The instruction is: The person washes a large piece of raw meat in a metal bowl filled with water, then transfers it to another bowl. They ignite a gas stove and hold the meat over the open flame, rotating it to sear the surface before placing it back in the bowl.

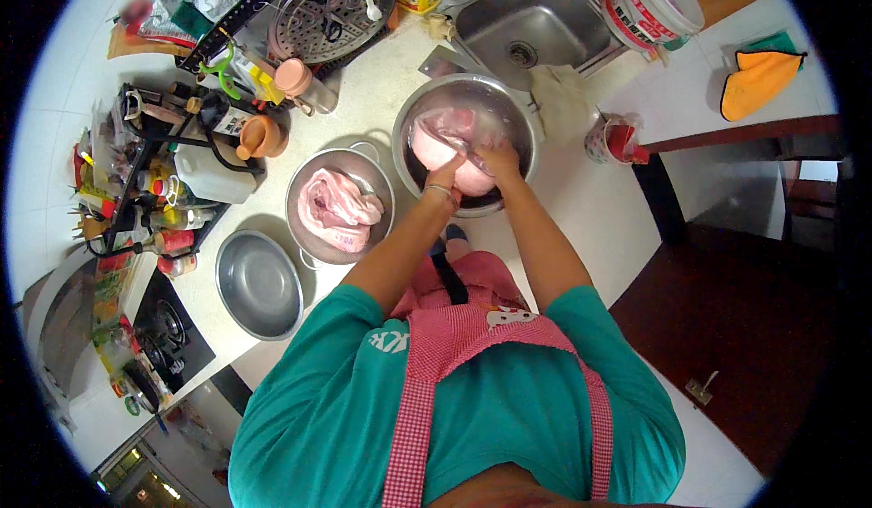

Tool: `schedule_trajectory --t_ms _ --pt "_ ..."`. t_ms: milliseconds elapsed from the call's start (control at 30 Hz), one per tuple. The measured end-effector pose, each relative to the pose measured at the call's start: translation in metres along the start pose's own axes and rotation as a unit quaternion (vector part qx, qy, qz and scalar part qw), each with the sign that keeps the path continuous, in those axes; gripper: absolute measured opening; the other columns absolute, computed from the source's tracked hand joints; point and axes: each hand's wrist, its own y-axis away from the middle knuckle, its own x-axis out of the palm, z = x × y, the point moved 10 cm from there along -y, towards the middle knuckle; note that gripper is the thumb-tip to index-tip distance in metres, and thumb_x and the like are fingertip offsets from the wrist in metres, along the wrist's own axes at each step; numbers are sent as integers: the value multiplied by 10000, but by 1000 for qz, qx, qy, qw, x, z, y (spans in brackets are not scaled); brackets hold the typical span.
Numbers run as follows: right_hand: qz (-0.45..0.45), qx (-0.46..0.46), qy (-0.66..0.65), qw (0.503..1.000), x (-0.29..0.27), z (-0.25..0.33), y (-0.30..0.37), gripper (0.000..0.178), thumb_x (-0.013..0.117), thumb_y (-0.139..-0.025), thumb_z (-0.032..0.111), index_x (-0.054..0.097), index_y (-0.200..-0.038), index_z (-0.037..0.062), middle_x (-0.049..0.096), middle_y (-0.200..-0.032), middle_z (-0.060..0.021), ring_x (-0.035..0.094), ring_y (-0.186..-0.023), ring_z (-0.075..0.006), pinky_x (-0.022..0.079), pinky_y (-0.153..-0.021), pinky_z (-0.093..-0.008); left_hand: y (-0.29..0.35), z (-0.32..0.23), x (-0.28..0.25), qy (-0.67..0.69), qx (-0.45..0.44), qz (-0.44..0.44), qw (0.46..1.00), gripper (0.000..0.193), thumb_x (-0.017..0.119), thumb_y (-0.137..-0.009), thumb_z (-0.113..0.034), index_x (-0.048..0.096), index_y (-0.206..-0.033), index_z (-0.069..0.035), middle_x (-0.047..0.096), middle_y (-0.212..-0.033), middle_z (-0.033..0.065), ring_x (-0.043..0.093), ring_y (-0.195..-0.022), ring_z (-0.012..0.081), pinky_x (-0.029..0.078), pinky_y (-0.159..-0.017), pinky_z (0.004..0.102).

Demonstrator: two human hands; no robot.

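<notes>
A large steel basin (407, 168) on the counter holds a piece of raw pork (434, 149) with pale pink skin, and a little water seems to lie around it. My left hand (445, 177) grips the near left side of the pork, its thumb on top and its other fingers mostly hidden. On the pork's right side, my right hand (498, 157) is closed over the edge, fingertips partly out of sight. To the left stands a two-handled metal pan (295, 226) with another folded slab of pork (334, 207) in it.
A grey metal bowl (261, 283) sits at the near left. Behind the basin is a sink (495, 27), with a cloth (560, 99) at its edge. A white bucket (656, 4) and a patterned cup (610, 140) stand right. Crowded bottles and a rack (145, 177) line the left.
</notes>
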Motion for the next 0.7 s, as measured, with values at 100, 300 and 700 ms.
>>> schedule_trajectory --t_ms 100,300,700 --pt "120 17 -218 968 35 -41 -32 488 742 -742 285 591 -1097 -14 646 -1014 -99 627 -890 -197 485 -781 -308 -3 2 2 24 6 -39 999 508 689 -852 -280 507 -1255 -29 609 -1193 119 594 -1079 266 480 -938 425" --pt "193 97 -346 913 4 23 43 598 753 -770 268 520 -1276 51 575 -1205 -87 555 -1069 -174 434 -915 -296 -17 19 13 124 -16 -9 992 649 633 -853 -476 485 -1264 3 614 -1147 136 617 -1002 280 515 -865 400" --pt "31 -136 -143 980 -39 66 66 337 774 -733 251 679 -991 55 620 -1058 -160 599 -905 -236 468 -799 -342 24 -16 20 53 29 -163 985 837 369 -857 -724 489 -1255 2 594 -1155 147 596 -1016 281 491 -878 412"
